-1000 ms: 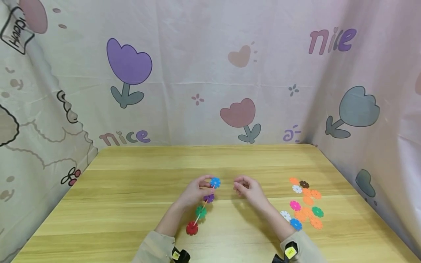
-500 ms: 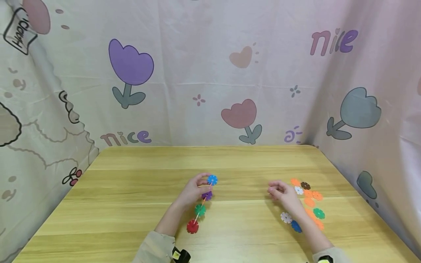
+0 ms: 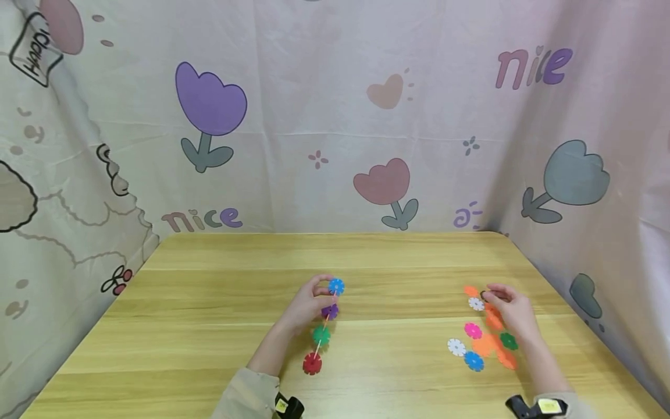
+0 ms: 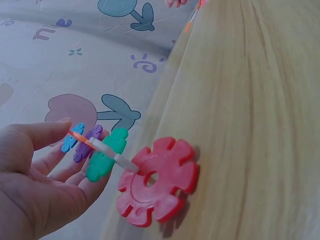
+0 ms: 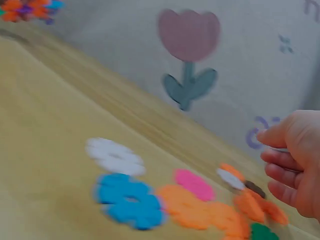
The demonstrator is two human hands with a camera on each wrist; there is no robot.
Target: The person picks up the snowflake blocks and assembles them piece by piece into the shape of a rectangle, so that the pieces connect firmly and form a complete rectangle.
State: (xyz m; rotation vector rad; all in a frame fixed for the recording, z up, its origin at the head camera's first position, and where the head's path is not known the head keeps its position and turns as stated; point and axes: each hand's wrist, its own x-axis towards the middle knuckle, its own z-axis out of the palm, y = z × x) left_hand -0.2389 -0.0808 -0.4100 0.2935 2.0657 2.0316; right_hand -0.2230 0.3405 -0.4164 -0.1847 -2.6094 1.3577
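Note:
My left hand (image 3: pixel 303 304) grips a chain of slotted plastic flower discs between thumb and fingers. From the far end it runs blue disc (image 3: pixel 337 286), purple disc (image 3: pixel 330 312), green disc (image 3: pixel 321 335) and red disc (image 3: pixel 312 364), linked by white and orange discs seen edge-on. In the left wrist view, the red disc (image 4: pixel 157 182) hangs nearest the camera. My right hand (image 3: pixel 515 314) is over the loose discs at the right, fingertips beside a brown disc (image 5: pixel 255 188) that it partly covers in the head view. Its thumb and fingers are apart, loosely bent, with nothing between them.
Around the right hand lie several orange discs (image 3: pixel 483 345), a pink disc (image 3: pixel 473 331), a green disc (image 3: pixel 509 341), a blue disc (image 3: pixel 474 361) and two white discs (image 3: pixel 456 347). A printed curtain (image 3: pixel 293 116) hangs behind the wooden table (image 3: pixel 209 326).
My right hand has moved right, from beside the left hand to over the loose discs. The left hand keeps its hold on the chain, whose red end has swung slightly right.

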